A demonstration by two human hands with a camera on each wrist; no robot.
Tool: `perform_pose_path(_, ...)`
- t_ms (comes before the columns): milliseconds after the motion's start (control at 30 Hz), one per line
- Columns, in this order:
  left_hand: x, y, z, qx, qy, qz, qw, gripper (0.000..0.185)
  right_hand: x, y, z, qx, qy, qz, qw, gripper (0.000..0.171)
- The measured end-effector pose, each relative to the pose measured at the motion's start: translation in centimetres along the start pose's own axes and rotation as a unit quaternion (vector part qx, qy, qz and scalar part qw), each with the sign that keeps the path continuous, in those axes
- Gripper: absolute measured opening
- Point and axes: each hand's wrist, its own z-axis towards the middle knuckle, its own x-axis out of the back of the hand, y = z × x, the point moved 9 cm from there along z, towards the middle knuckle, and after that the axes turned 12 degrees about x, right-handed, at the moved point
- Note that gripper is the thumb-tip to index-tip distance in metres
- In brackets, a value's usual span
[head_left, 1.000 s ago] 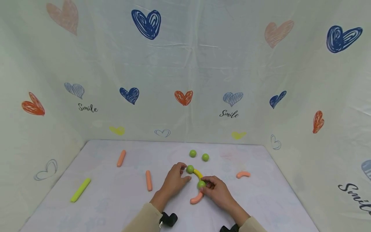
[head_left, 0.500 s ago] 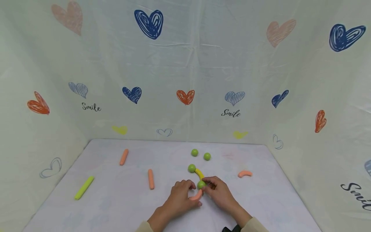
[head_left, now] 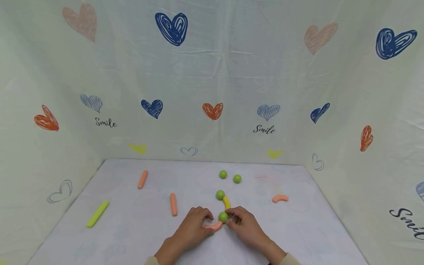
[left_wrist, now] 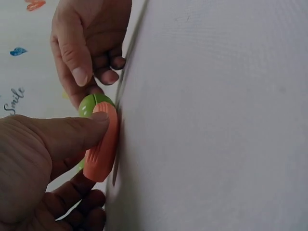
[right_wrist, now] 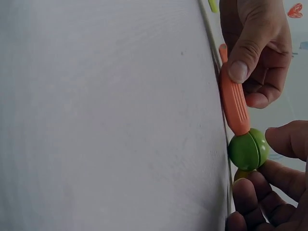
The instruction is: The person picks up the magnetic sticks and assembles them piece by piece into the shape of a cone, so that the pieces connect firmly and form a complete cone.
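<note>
The left hand pinches a curved orange rod between thumb and fingers, with the rod lying on the table. The right hand closes its fingertips round a green ball at the near end of a short yellow curved rod; a second green ball sits at the far end of that yellow piece. In the right wrist view the orange rod ends against the green ball, touching it.

To seat this joint well:
- Keep the ball steady under the right hand so that the yellow rod behind it does not swing.
- Bring the orange rod's end square onto the ball, and press along the rod's axis rather than downward.
- Keep both pieces flat on the table; a lifted end is likely to break contact.
- Whether the joint has already caught cannot be told.

Spare parts lie well apart: two green balls further back, a curved orange piece to the right, and two straight orange rods and a yellow-green rod to the left.
</note>
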Motion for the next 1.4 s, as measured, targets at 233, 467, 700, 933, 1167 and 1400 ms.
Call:
perform_pose_path(233,1.9,-0.6,-0.5,-0.024,0.041,0.015,0.9988,0.021,-1.2,-1.1,-0.2,0.030,-0.024,-0.009,0.999,0.037)
perform_pose_path(467,2.9,-0.7,-0.3,-0.051,0.107,0.042,0.9921,0.022,-2.0,-2.2,-0.5,0.057,-0.037,-0.013,0.998,0.041)
perform_pose_path(700,3.0,-1.2,0.1,-0.020,0.118,0.019,0.9927,0.027,-2.2,-2.6,-0.8,0.061,-0.045,-0.015,0.997,0.039)
perform_pose_path(933,2.8,0.2,0.6,0.011,0.150,0.010,0.9886,0.024,0.6,-1.2,-0.7,0.026,0.039,-0.005,0.999,0.028)
perform_pose_path(1167,0.8,2.3,1.6,0.031,0.136,0.028,0.9898,0.016,3.8,1.4,-0.3,-0.040,0.119,-0.022,0.992,0.020)
perform_pose_path(1400,-1.4,2.7,2.4,0.033,0.114,0.058,0.9912,0.038,4.5,2.1,0.1,-0.046,0.133,-0.029,0.990,0.021)
